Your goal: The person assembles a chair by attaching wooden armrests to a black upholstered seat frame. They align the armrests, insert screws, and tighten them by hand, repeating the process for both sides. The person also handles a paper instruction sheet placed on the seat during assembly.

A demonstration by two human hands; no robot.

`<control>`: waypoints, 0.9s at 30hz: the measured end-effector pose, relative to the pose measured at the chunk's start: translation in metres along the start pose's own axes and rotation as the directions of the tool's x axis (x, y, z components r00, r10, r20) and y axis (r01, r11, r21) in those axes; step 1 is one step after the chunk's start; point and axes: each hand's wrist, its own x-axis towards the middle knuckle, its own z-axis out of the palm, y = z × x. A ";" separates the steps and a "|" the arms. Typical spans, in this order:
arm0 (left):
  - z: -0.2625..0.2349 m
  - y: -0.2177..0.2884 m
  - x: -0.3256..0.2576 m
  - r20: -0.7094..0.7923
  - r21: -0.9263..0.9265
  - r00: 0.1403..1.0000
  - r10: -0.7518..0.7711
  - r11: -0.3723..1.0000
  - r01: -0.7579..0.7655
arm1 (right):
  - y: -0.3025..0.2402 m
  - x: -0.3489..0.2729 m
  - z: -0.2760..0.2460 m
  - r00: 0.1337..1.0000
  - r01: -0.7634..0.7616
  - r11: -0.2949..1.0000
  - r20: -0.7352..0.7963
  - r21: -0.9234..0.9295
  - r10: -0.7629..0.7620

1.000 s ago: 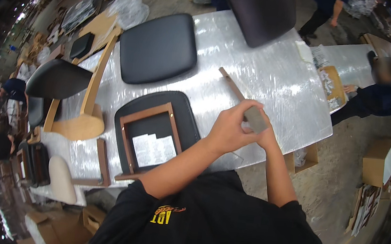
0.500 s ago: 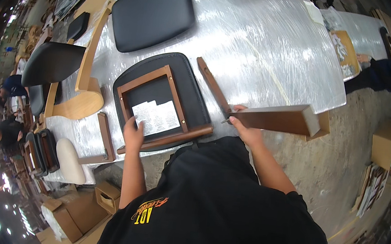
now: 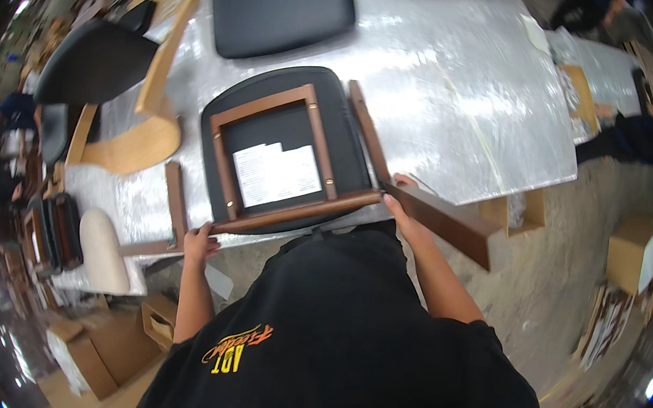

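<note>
A black padded chair seat (image 3: 349, 150) lies underside up before me, with a brown wooden frame (image 3: 320, 135) and white paper labels (image 3: 277, 176) on it. A long brown rail (image 3: 293, 210) runs along its near edge. My left hand (image 3: 198, 246) is closed at the left end of that rail, its thumb at the tip. At the rail's right end, my right hand (image 3: 406, 209) grips the corner of an L-shaped brown wooden chair part (image 3: 445, 219). One arm of that part lies beside the seat; the wide one juts out past the table edge.
Another brown chair part (image 3: 174, 199) and a cream pad (image 3: 104, 247) lie left on the plastic-wrapped table (image 3: 451, 97). Beyond is a black cushion (image 3: 284, 10); a light wood chair (image 3: 140, 142) stands left. Cardboard boxes (image 3: 112, 353) sit below. A person's dark sleeve (image 3: 647, 142) shows right.
My left hand has left the paper labels for the rail's left end. The L-shaped part has swung, its wide arm now pointing down to the right and its corner meeting the rail's end.
</note>
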 end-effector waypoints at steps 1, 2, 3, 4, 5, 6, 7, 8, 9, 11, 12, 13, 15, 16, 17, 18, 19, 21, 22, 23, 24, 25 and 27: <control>0.000 0.005 -0.007 0.007 0.032 1.000 -0.004 0.999 0.003 | -0.004 -0.004 0.008 0.998 0.066 0.998 -0.003 0.006 -0.066; 0.000 0.006 -0.014 0.026 -0.013 1.000 -0.003 1.000 0.003 | -0.008 -0.007 0.015 0.991 0.136 0.991 0.000 0.019 -0.136; -0.001 0.004 -0.021 0.053 -0.058 0.998 0.030 0.998 -0.027 | -0.012 -0.008 0.016 0.998 0.051 0.993 0.039 0.110 -0.055; -0.005 0.000 -0.021 0.102 -0.085 0.994 0.044 0.996 -0.036 | -0.017 -0.009 0.017 0.996 -0.042 0.981 0.087 0.189 0.026; -0.007 -0.009 -0.022 0.125 -0.192 0.990 0.069 0.980 -0.044 | -0.019 -0.009 0.015 0.994 -0.005 0.993 0.108 0.122 -0.008; -0.014 -0.021 -0.018 0.153 -0.283 0.985 0.083 0.958 -0.037 | -0.020 -0.008 0.013 0.991 0.036 0.998 0.124 0.051 -0.042; -0.027 -0.035 -0.009 0.116 -0.290 0.992 0.041 0.957 -0.006 | -0.019 -0.007 0.011 0.985 -0.034 0.999 0.168 0.020 0.030; -0.038 -0.051 0.004 0.118 -0.350 0.991 0.059 0.937 -0.014 | -0.015 -0.005 0.008 0.974 -0.102 0.995 0.203 -0.018 0.103; -0.049 -0.064 0.022 -0.163 -0.266 0.986 -0.046 0.964 0.001 | -0.008 -0.002 0.009 0.960 -0.183 0.981 0.202 -0.061 0.192; -0.070 -0.087 0.057 -0.596 -0.194 0.776 -0.206 0.975 0.109 | 0.007 0.004 0.012 0.970 -0.141 0.982 0.182 -0.125 0.162; -0.073 -0.094 0.071 -0.554 -0.383 0.780 -0.290 0.921 0.070 | 0.015 0.006 0.014 0.979 -0.075 0.990 0.182 -0.116 0.096; -0.073 -0.098 0.084 -0.448 -0.578 0.796 -0.407 0.811 0.090 | 0.022 0.008 0.018 0.988 -0.049 0.981 0.135 -0.190 0.075; -0.075 -0.102 0.103 -0.173 -0.819 0.820 -0.545 0.542 0.188 | 0.031 0.009 0.018 0.986 -0.103 0.969 0.108 -0.226 0.130; -0.077 -0.102 0.109 -0.153 -0.852 0.828 -0.540 0.496 0.167 | 0.033 0.009 0.017 0.970 -0.217 0.942 0.053 -0.255 0.237; -0.075 -0.103 0.114 -0.138 -0.877 0.823 -0.552 0.453 0.157 | 0.035 0.010 0.015 0.981 -0.141 0.953 0.092 -0.267 0.171; -0.075 -0.104 0.117 -0.124 -0.901 0.816 -0.564 0.408 0.146 | 0.037 0.010 0.012 0.980 -0.142 0.944 0.090 -0.298 0.176; -0.075 -0.108 0.118 -0.123 -0.910 0.826 -0.551 0.395 0.128 | 0.039 0.010 0.009 0.971 -0.208 0.922 0.049 -0.326 0.236; -0.074 -0.120 0.114 -0.124 -0.928 0.831 -0.543 0.360 0.097 | 0.045 0.010 0.004 0.975 -0.158 0.929 0.097 -0.333 0.201; -0.073 -0.128 0.108 -0.129 -0.930 0.847 -0.516 0.359 0.077 | 0.049 0.011 0.003 0.973 -0.165 0.928 0.102 -0.333 0.209; -0.070 -0.139 0.100 -0.136 -0.931 0.851 -0.507 0.360 0.066 | 0.053 0.011 0.002 0.972 -0.187 0.929 0.080 -0.319 0.223; -0.068 -0.151 0.088 -0.145 -0.928 0.848 -0.509 0.367 0.061 | 0.056 0.011 0.002 0.969 -0.211 0.930 0.058 -0.302 0.239; -0.067 -0.164 0.072 -0.127 -0.936 0.909 -0.398 0.352 0.024 | 0.059 0.011 0.002 0.959 -0.265 0.917 0.014 -0.299 0.282; -0.069 -0.182 0.046 -0.038 -0.972 0.980 -0.196 0.236 0.010 | 0.061 0.011 0.004 0.974 -0.206 0.918 0.018 -0.339 0.226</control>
